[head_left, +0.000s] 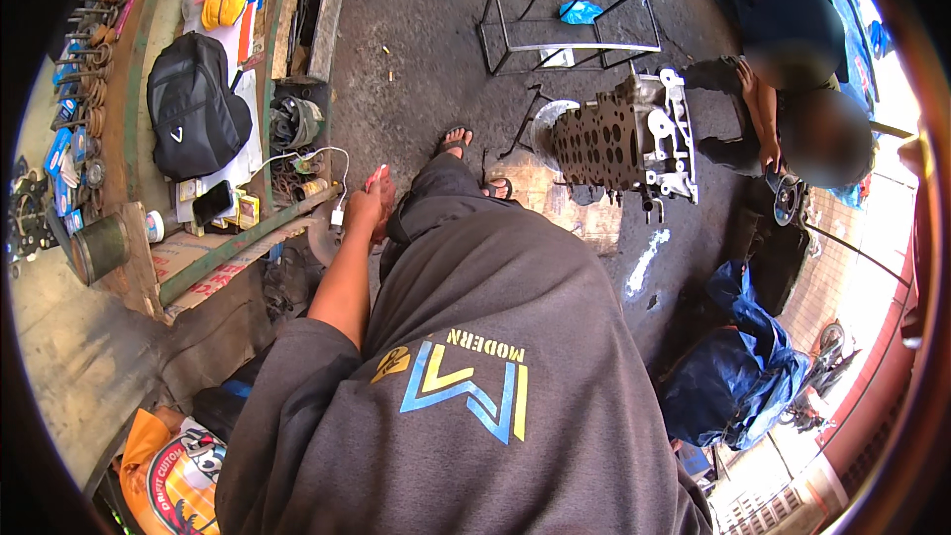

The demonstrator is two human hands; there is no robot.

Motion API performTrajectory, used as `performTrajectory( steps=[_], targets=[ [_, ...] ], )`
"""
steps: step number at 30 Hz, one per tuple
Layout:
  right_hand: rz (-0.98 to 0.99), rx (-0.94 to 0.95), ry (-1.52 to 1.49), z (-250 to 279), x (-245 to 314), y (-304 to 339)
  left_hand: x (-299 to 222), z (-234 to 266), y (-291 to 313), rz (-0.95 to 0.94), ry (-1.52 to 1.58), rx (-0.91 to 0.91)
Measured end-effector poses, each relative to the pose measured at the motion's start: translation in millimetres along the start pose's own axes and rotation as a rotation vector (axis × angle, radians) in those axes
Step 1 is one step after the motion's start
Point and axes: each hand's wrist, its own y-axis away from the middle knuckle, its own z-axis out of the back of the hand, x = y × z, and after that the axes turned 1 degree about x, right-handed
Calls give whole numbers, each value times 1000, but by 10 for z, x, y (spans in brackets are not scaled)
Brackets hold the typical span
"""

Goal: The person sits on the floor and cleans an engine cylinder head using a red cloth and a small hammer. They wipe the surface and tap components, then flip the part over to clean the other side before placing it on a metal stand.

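My left arm reaches out past my left thigh. The fingers of my left hand [365,206] are closed, and what they hold, if anything, is too small to make out. Against its far side shows a reddish, hand-like shape [382,196] with a small white bit at its tip; it may be my right hand, but no right arm shows. Just left of my left hand hangs a white plug [338,215] on a thin white cable [346,164]. The cable loops over from the bench, where a dark phone [212,202] lies near small yellow boxes [246,211].
A black backpack [198,107] rests on the left bench. Ahead stand a metal frame [580,48] and a large engine cylinder head [634,134]. At right, a bent-over person's hand [771,155] is by a round tool. A blue tarp [743,376] lies nearer me.
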Motion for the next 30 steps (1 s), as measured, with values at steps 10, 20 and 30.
performTrajectory(
  steps=[10,20,30],
  targets=[
    [-165,29,-266,403,1136,893,-168,-72,-170,-132,-175,164],
    [-173,40,-340,147,1149,921,-1036,236,-47,-316,-231,131],
    [-254,52,-323,144,1056,974,-672,104,-155,-273,-227,15]
  ],
)
